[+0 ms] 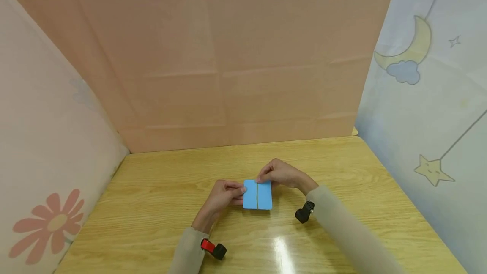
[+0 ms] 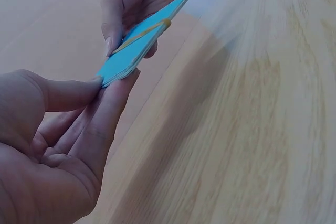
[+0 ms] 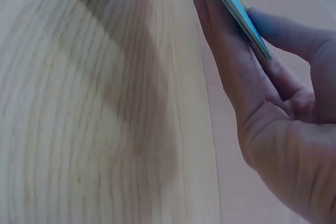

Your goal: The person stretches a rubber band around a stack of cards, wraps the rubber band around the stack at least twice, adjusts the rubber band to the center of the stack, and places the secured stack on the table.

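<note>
A small stack of blue square cards [image 1: 250, 198] with rounded corners is held above the table, with a tan rubber band [image 1: 257, 195] running round its middle. My left hand [image 1: 223, 194] pinches the stack's left edge, thumb on top and fingers beneath. At the far edge, my right hand [image 1: 282, 174] pinches the stack with its thumb beside the band. The left wrist view shows the layered edge of the cards [image 2: 126, 61] and the band [image 2: 142, 36] wrapping over it. In the right wrist view the fingers [image 3: 226, 51] lie under the cards [image 3: 239, 14].
The wooden table [image 1: 171, 172] spreads beneath both hands. A pinkish-tan sheet [image 1: 228, 62] hangs at the back. Patterned cloth walls [image 1: 437, 109] stand at both sides. Each wrist wears a strapped-on camera, one of them with a red part [image 1: 207, 245].
</note>
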The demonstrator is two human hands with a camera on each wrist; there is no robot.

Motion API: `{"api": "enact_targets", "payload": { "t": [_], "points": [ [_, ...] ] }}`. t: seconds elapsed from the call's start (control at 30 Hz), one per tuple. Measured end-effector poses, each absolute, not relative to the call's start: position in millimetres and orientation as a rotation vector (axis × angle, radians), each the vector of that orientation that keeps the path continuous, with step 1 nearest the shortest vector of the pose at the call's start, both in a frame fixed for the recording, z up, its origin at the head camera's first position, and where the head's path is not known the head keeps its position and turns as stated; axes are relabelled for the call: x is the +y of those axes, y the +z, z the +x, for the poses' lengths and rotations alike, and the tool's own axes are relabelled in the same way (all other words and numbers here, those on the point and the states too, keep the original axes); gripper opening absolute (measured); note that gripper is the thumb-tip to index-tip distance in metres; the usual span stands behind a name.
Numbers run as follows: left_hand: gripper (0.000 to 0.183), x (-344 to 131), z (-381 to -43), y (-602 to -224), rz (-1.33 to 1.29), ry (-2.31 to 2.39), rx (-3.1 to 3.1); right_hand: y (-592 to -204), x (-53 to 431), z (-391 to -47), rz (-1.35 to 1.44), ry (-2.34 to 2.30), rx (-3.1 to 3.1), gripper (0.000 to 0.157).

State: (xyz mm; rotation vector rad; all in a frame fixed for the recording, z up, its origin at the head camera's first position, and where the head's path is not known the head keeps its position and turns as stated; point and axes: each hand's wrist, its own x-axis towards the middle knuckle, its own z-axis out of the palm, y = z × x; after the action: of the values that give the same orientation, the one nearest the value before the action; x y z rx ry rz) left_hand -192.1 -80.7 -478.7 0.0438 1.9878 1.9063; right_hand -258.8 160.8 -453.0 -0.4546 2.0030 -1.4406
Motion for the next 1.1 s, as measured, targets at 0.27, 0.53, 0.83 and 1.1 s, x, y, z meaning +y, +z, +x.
{"api": "enact_targets", "payload": {
  "t": [0.27,0.53,0.83,1.1],
  "points": [
    [0.03,-82.9,-190.6,-483.2,-0.011,1.912,1.976,-458.4,160.3,-247.4,-0.4,-1.495,2.01,0.024],
    [0.031,-85.9,-190.4,-487.1,-0.012,1.904,1.964,-460.5,168.5,-227.4,-0.297,-1.578,2.063,0.03],
    [0.03,-83.4,-194.4,-484.4,0.01,1.931,1.95,-466.3,183.8,-201.5,-0.175,-1.779,2.012,0.036],
    [0.029,-80.7,-192.7,-486.5,0.056,1.919,1.942,-476.2,186.1,-190.8,-0.141,-1.899,1.928,0.037]
  ]
}}
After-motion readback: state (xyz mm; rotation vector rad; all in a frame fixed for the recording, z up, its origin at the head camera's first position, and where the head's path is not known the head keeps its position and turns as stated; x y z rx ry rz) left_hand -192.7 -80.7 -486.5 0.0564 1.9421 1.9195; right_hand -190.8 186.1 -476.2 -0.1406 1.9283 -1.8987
